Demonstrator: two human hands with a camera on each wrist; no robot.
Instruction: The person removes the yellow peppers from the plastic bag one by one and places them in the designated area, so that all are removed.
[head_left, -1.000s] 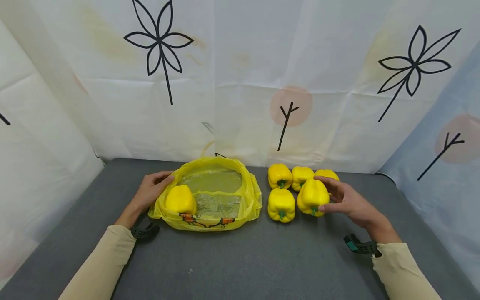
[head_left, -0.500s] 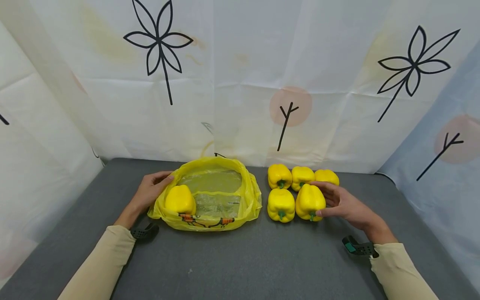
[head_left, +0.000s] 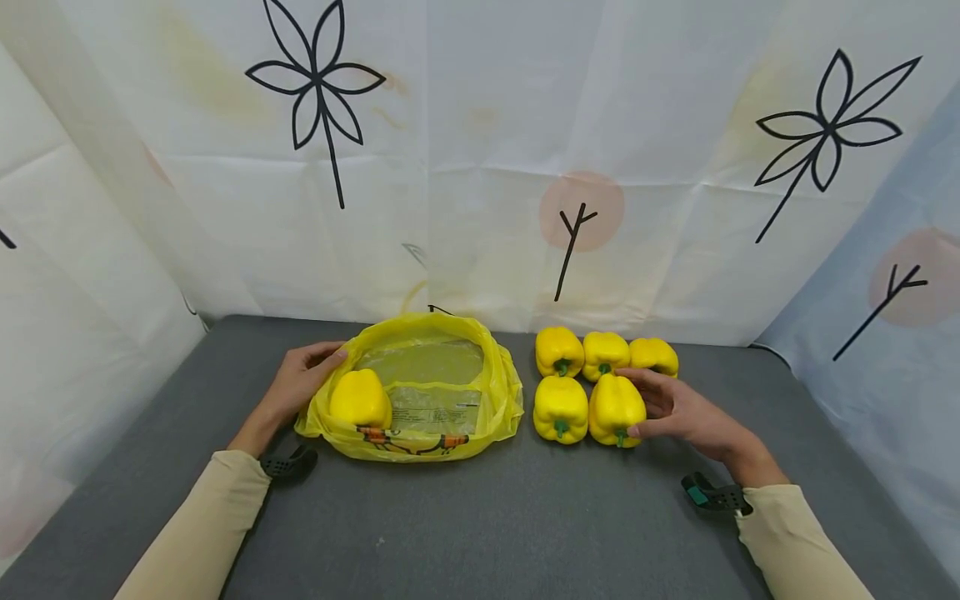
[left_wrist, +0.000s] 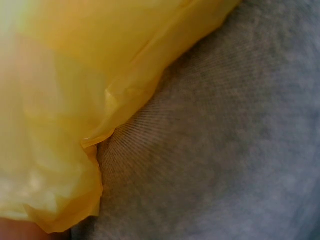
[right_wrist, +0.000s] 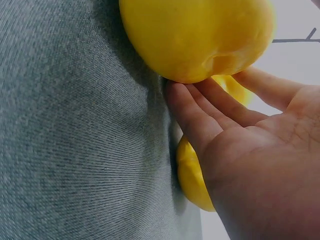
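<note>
My left hand (head_left: 300,382) grips the left rim of a yellow plastic bag (head_left: 501,387), its thumb over the edge. The bag's mouth gapes upward, and one yellow bell pepper (head_left: 360,400) lies inside at the left. On the right, my right hand (head_left: 686,417) holds another yellow bell pepper (head_left: 617,410) between thumb and fingers, the pepper resting on the table. In the right wrist view, fingertips touch the underside of the held pepper (right_wrist: 195,35). Only a sliver of the left hand shows in the left wrist view, beside the bag (left_wrist: 65,100).
Several more yellow bell peppers stand close by: one at the front left (head_left: 561,408), and a back row with a left (head_left: 558,350), a middle (head_left: 604,352) and a right one (head_left: 652,354). The grey table (head_left: 450,533) ends at a printed white curtain (head_left: 480,167).
My right hand has lowered the pepper and slid it left, up against the front-left pepper. The left hand and the bag have stayed in place.
</note>
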